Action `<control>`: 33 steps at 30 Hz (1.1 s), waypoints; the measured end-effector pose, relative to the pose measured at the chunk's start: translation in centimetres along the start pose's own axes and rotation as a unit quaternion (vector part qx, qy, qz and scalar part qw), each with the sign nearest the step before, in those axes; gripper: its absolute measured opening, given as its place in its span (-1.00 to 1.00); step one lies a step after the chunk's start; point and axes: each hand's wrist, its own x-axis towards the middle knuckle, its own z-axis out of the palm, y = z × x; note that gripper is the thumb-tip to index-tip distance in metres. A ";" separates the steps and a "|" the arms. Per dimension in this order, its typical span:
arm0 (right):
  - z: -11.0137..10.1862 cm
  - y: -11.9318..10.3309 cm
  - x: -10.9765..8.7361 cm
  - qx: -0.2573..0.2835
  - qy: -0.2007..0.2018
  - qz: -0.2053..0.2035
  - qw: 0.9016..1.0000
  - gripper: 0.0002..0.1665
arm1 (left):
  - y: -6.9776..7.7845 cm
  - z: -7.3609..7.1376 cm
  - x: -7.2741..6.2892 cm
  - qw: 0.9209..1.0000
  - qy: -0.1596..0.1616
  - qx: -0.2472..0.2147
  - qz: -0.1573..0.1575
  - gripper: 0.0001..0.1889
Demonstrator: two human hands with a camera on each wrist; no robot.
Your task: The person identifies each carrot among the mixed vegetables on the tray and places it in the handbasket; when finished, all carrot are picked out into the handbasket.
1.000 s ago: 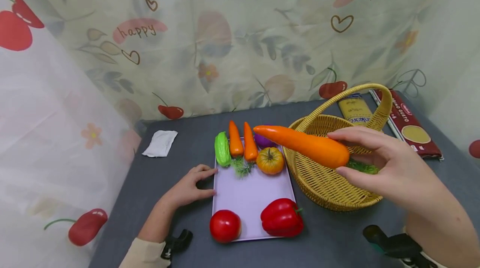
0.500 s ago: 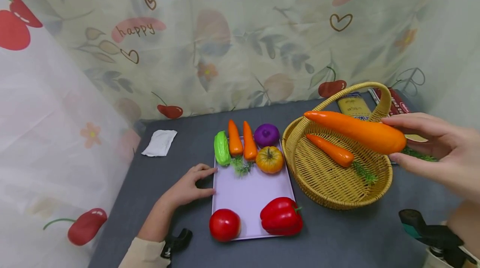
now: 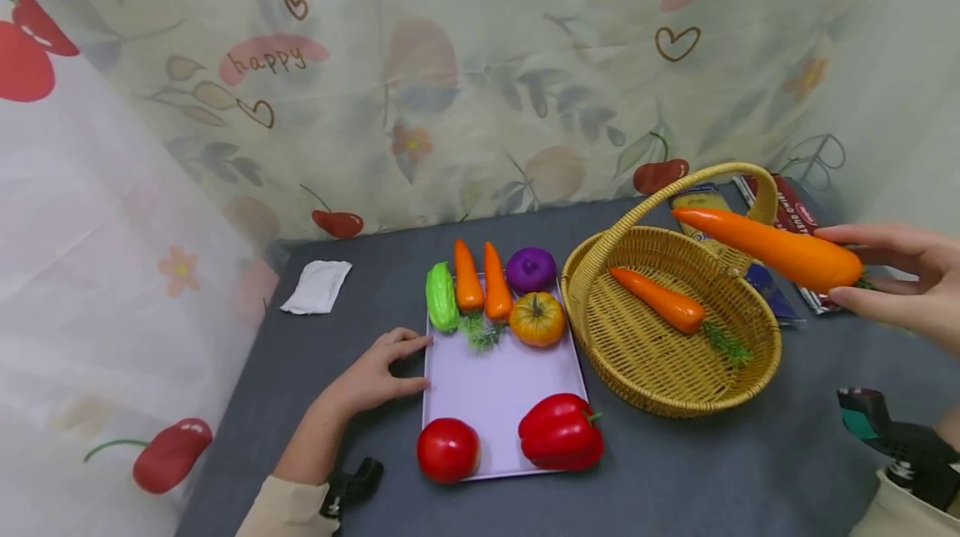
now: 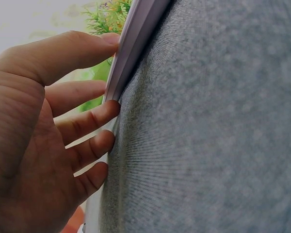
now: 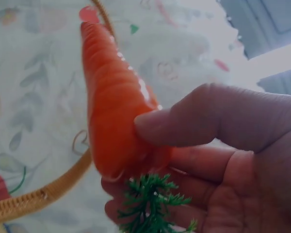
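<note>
My right hand (image 3: pixel 918 278) pinches a large orange carrot (image 3: pixel 780 249) by its thick end, holding it in the air over the right rim of the wicker basket (image 3: pixel 637 383). In the right wrist view the thumb presses the carrot (image 5: pixel 119 107) just above its green leafy top. Another carrot (image 3: pixel 660 300) lies inside the basket. My left hand (image 3: pixel 375 374) rests at the left edge of the lilac tray (image 3: pixel 495 387), thumb and fingertips touching its side. On the tray are a green cucumber-like vegetable (image 3: pixel 442 297), two carrots (image 3: pixel 468 277) and a small pumpkin (image 3: pixel 537 319).
A purple onion-like vegetable (image 3: pixel 531 270) sits at the tray's back right corner. A tomato (image 3: pixel 448 450) and a red bell pepper (image 3: pixel 561 432) lie at its front. Behind the basket are pasta packs (image 3: pixel 795 208). A white packet (image 3: pixel 317 287) lies at left.
My right hand has carried the carrot rightward, from above the basket's middle to its right side, uncovering the carrot inside. My left hand has stayed at the tray's edge.
</note>
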 end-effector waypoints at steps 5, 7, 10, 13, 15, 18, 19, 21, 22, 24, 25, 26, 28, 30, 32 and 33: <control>0.3 0.4 1.4 -0.091 -0.069 0.078 0.990 -0.36 | 0.0 0.0 -0.1 1.000 -0.002 0.007 -0.003 -0.32; 0.6 0.4 1.9 -0.110 -0.093 0.095 0.985 -0.33 | 0.0 0.0 -0.1 1.000 -0.003 0.003 -0.005 -0.31; 1.2 0.4 2.7 -0.121 -0.118 0.110 0.979 -0.31 | 0.1 0.0 -0.1 1.000 -0.003 0.000 -0.005 -0.31; 1.8 0.4 3.3 -0.135 -0.133 0.125 0.974 -0.29 | 0.1 0.0 -0.1 1.000 -0.004 -0.008 -0.006 -0.31; 2.2 0.3 3.8 -0.141 -0.145 0.139 0.969 -0.26 | 0.1 0.0 -0.1 1.000 -0.004 -0.011 -0.005 -0.30; 3.1 0.3 4.4 -0.142 -0.163 0.144 0.966 -0.26 | 0.1 0.0 -0.1 1.000 -0.004 -0.010 -0.005 -0.30; 3.4 0.3 4.6 -0.139 -0.169 0.144 0.965 -0.26 | 0.2 0.0 0.0 1.000 -0.004 -0.010 -0.005 -0.30; 3.9 0.5 4.9 -0.136 -0.179 0.134 0.965 -0.29 | 0.2 0.0 0.0 1.000 -0.004 -0.010 -0.005 -0.30; 4.1 0.6 5.0 -0.141 -0.180 0.126 0.965 -0.30 | 0.2 0.0 0.0 1.000 -0.004 -0.010 -0.005 -0.30; 4.5 0.7 5.2 -0.147 -0.181 0.117 0.965 -0.31 | 0.2 0.0 0.0 1.000 -0.003 -0.012 -0.005 -0.30; 4.7 0.8 5.3 -0.151 -0.182 0.113 0.965 -0.31 | 0.2 0.0 0.0 1.000 -0.003 -0.012 -0.005 -0.30; 4.9 0.9 5.4 -0.152 -0.183 0.109 0.965 -0.31 | 0.2 0.0 0.1 1.000 -0.002 -0.013 -0.003 -0.30; 5.3 1.0 5.6 -0.149 -0.184 0.107 0.966 -0.30 | 0.2 0.0 0.1 1.000 -0.001 -0.013 -0.003 -0.31; 5.7 1.2 5.8 -0.133 -0.191 0.108 0.966 -0.29 | 0.2 0.0 0.1 1.000 -0.001 -0.013 -0.002 -0.31; 6.1 1.4 6.0 -0.126 -0.195 0.110 0.966 -0.29 | 0.2 0.0 0.0 1.000 -0.001 -0.012 -0.001 -0.31; 6.4 1.5 6.0 -0.126 -0.195 0.109 0.967 -0.31 | 0.2 0.1 0.0 1.000 -0.002 -0.012 -0.001 -0.30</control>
